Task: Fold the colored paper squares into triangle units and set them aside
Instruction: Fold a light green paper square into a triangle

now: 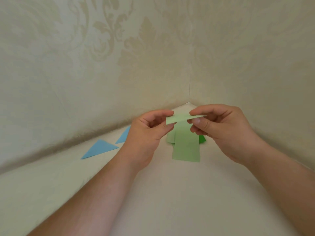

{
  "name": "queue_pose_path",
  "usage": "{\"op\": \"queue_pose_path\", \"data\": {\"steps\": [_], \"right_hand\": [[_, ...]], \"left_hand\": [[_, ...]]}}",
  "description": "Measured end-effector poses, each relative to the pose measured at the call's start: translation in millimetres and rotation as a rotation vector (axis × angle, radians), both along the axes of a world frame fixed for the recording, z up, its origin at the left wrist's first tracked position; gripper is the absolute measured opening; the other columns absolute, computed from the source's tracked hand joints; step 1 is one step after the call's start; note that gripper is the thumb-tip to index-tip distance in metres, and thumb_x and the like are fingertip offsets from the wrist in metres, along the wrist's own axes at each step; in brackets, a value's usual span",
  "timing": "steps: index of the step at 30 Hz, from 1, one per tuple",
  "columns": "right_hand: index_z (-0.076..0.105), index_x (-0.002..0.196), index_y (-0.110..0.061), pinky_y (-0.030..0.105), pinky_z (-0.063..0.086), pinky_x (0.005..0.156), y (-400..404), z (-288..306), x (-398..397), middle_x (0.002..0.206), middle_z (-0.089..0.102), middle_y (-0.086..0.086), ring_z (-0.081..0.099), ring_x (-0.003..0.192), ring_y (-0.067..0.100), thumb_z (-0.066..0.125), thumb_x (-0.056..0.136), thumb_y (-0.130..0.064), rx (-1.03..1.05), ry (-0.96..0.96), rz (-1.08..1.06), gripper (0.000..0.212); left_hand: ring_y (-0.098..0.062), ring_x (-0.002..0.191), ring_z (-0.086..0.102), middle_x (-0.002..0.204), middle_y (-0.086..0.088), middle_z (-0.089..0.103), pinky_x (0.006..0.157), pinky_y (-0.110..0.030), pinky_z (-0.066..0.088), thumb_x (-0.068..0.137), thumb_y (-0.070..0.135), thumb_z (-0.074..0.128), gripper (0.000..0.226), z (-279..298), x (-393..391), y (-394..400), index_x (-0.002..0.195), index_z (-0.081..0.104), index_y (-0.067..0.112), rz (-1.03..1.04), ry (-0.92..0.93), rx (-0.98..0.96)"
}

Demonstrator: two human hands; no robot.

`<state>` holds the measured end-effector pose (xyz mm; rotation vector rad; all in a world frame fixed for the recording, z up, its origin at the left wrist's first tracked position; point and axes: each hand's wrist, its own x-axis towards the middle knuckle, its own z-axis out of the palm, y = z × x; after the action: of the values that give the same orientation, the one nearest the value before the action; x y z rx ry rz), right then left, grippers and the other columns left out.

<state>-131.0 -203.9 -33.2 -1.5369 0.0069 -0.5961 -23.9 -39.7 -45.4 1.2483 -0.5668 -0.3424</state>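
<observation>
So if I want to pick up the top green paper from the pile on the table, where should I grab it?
Probably the near edge of the top light green sheet, coming from your side. That edge sticks out past the sheets under it, so your fingers can likely slip beneath and pinch it alone. Its far end lies hidden under both hands.

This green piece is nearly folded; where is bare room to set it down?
Bare cream tabletop lies between the forearms, and left of the left hand below the two blue paper triangles. The corner is crowded with the stack of light green paper squares.
</observation>
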Motion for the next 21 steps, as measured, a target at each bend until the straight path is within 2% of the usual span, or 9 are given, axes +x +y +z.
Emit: {"op": "queue_pose_path", "data": {"steps": [2, 4, 8, 10, 14, 16, 18, 21], "right_hand": [[0.082, 0.079, -0.031, 0.039, 0.059, 0.080, -0.6, -0.9, 2.1, 0.082, 0.078, 0.003, 0.072, 0.075, 0.018, 0.078, 0.076, -0.003, -0.026, -0.019, -0.057, 0.028], [0.083, 0.077, -0.032, 0.042, 0.060, 0.087, -1.0, -2.6, 3.0, 0.084, 0.079, 0.001, 0.073, 0.080, 0.018, 0.076, 0.081, 0.008, -0.043, -0.025, -0.100, 0.041], [0.083, 0.079, -0.034, 0.061, 0.057, 0.091, -1.9, -6.7, 4.1, 0.091, 0.078, 0.012, 0.072, 0.092, 0.039, 0.073, 0.087, 0.008, -0.100, -0.023, -0.155, 0.044], [0.082, 0.079, -0.032, 0.064, 0.057, 0.089, -2.2, -7.4, 4.3, 0.092, 0.077, 0.013, 0.071, 0.094, 0.043, 0.072, 0.088, 0.008, -0.102, -0.033, -0.154, 0.042], [0.081, 0.076, -0.025, 0.054, 0.062, 0.082, -0.9, -4.8, 3.8, 0.089, 0.078, 0.005, 0.075, 0.086, 0.030, 0.074, 0.084, 0.008, -0.074, -0.062, -0.141, 0.035], [0.081, 0.075, -0.024, 0.051, 0.063, 0.081, -1.5, -4.2, 4.1, 0.089, 0.078, 0.003, 0.075, 0.088, 0.030, 0.074, 0.084, 0.007, -0.065, -0.068, -0.131, 0.033], [0.081, 0.073, -0.024, 0.047, 0.063, 0.081, -2.2, -3.7, 3.9, 0.089, 0.078, 0.002, 0.075, 0.089, 0.030, 0.072, 0.085, 0.009, -0.065, -0.073, -0.122, 0.037], [0.080, 0.072, -0.023, 0.039, 0.063, 0.078, -1.8, -3.8, 3.7, 0.089, 0.078, 0.000, 0.076, 0.086, 0.023, 0.067, 0.088, 0.016, -0.063, -0.076, -0.116, 0.045]], "left_hand": [[-0.017, 0.098, 0.072, 0.099, -0.004, 0.078, 0.100, -0.038, 0.057, 0.086, -0.014, 0.069, 0.031, 0.0, -1.8, -0.5, 0.097, 0.075, 0.015, -0.007, -0.039, 0.001], [-0.011, 0.092, 0.073, 0.096, 0.000, 0.079, 0.087, -0.026, 0.057, 0.086, -0.016, 0.068, 0.032, 0.6, -4.0, 0.2, 0.099, 0.073, 0.013, -0.028, -0.084, 0.008], [-0.007, 0.083, 0.073, 0.089, 0.003, 0.079, 0.073, -0.019, 0.055, 0.084, -0.015, 0.071, 0.029, 1.2, -8.5, 2.0, 0.094, 0.074, 0.011, -0.034, -0.180, 0.037], [-0.006, 0.083, 0.074, 0.088, 0.005, 0.080, 0.072, -0.018, 0.055, 0.084, -0.015, 0.073, 0.030, 2.1, -9.3, 2.6, 0.092, 0.075, 0.014, -0.009, -0.212, 0.046], [-0.010, 0.091, 0.076, 0.095, 0.004, 0.080, 0.077, -0.020, 0.056, 0.083, -0.011, 0.076, 0.033, 1.7, -8.0, 3.7, 0.093, 0.077, 0.021, 0.041, -0.265, 0.058], [-0.013, 0.098, 0.076, 0.101, 0.003, 0.080, 0.081, -0.022, 0.057, 0.084, -0.010, 0.077, 0.038, 1.3, -7.7, 4.0, 0.100, 0.076, 0.024, 0.023, -0.292, 0.065], [-0.016, 0.103, 0.075, 0.106, 0.003, 0.080, 0.086, -0.026, 0.057, 0.083, -0.009, 0.078, 0.042, 0.4, -6.1, 4.7, 0.104, 0.076, 0.028, 0.023, -0.334, 0.079], [-0.016, 0.102, 0.076, 0.104, 0.003, 0.080, 0.087, -0.027, 0.057, 0.084, -0.008, 0.077, 0.040, -0.3, -4.2, 5.4, 0.101, 0.077, 0.028, 0.055, -0.367, 0.074]]}}
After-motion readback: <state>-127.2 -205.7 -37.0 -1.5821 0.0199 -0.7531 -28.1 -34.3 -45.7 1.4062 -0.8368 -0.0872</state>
